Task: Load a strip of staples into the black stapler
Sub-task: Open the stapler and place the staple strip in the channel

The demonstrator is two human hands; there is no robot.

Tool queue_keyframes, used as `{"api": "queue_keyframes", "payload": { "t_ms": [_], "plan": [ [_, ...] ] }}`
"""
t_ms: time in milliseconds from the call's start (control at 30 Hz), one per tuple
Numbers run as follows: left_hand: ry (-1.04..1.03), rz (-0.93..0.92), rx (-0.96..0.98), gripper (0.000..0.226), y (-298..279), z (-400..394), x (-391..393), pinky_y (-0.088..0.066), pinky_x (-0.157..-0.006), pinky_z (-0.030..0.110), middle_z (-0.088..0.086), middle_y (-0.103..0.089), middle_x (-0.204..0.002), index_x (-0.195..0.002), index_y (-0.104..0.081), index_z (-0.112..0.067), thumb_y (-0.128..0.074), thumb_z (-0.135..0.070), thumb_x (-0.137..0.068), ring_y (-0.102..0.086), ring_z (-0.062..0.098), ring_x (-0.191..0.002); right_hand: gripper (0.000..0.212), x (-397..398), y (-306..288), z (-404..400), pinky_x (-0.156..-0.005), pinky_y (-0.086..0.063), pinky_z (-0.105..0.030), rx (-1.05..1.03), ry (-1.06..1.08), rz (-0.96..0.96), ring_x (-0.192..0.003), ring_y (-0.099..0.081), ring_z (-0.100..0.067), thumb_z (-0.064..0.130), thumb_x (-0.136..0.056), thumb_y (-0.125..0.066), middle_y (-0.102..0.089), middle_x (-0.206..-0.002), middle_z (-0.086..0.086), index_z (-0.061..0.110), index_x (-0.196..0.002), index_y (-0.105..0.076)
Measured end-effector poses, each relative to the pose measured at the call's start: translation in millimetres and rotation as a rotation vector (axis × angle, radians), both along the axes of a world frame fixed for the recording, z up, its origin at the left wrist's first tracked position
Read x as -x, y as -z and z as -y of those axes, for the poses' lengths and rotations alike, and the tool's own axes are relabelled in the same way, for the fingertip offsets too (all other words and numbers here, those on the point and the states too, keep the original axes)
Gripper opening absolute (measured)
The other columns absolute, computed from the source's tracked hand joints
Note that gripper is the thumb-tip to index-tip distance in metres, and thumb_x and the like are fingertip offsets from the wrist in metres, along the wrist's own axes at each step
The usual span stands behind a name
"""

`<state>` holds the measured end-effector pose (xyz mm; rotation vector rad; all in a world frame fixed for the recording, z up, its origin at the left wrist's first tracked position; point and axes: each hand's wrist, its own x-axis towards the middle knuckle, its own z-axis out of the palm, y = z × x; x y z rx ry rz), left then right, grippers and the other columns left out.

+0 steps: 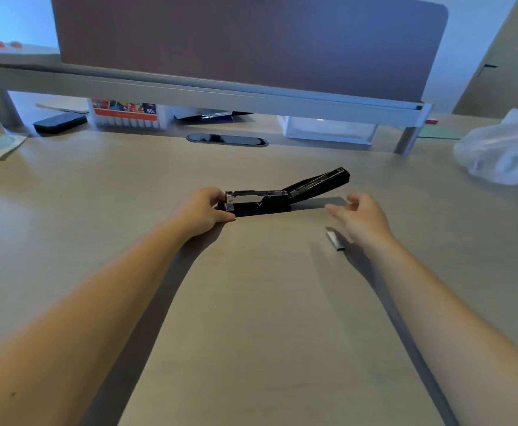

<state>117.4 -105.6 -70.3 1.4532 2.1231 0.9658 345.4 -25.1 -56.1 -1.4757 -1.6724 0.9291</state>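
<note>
Your left hand [200, 210] grips the front end of the black stapler [259, 202], thumb low on the base, fingers curled over the top of the nose. The stapler lies mid-counter, base flat, its lid [319, 182] swung back and tilted up to the right, so the metal magazine channel [247, 197] is exposed. Your right hand [363, 218] hovers open just right of the stapler, fingers loosely spread, holding nothing; slightly blurred. The strip of staples [335, 240] lies on the counter [251, 302] just beside and under that hand, apart from the stapler. Farther back: a marker box [127, 115] under the shelf [208, 93], a clear tray [328, 130], a white plastic bag [503, 149] at far right
</note>
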Motion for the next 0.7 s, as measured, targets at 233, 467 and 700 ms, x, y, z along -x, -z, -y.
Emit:
{"api": "queue_keyframes", "payload": {
  "t_ms": [233, 467, 700],
  "plan": [
    [0.02, -0.051, 0.003, 0.021, 2.0, 15.9, -10.9, -0.039, -0.082, 0.036, 0.012, -0.057, -0.097, -0.095, -0.059, -0.01, -0.064, -0.019, -0.077, -0.05, 0.027, -0.09, 0.042, -15.8, 10.5, 45.2, -0.047, -0.029, -0.032, -0.265, -0.139, 0.529, -0.069, -0.047, -0.03, 0.036, -0.074, -0.059, -0.043, -0.056, -0.002, 0.013, -0.046, -0.039],
    [0.03, -0.067, 0.007, 0.02, -2.3, 26.3, -17.2, -0.037, -0.079, 0.034, 0.007, -0.053, -0.092, -0.095, -0.058, -0.01, -0.063, -0.019, -0.078, -0.048, 0.024, -0.088, 0.02, -16.9, 10.5, 52.7, -0.077, -0.047, -0.041, -0.354, -0.221, 0.348, -0.089, -0.055, -0.027, 0.025, -0.082, -0.057, -0.062, -0.094, -0.013, 0.006, -0.081, -0.062],
    [0.074, -0.116, 0.041, 0.015, -5.5, 69.4, -33.6, -0.041, -0.074, 0.034, 0.006, -0.058, -0.089, -0.086, -0.055, -0.016, -0.064, -0.024, -0.077, -0.053, 0.026, -0.087, 0.011, 0.3, -18.6, 93.7, -0.072, -0.045, -0.025, -0.411, -0.421, 0.02, -0.077, -0.056, -0.018, 0.015, -0.082, -0.058, -0.06, -0.083, -0.004, 0.009, -0.089, -0.063]
  ]
}}
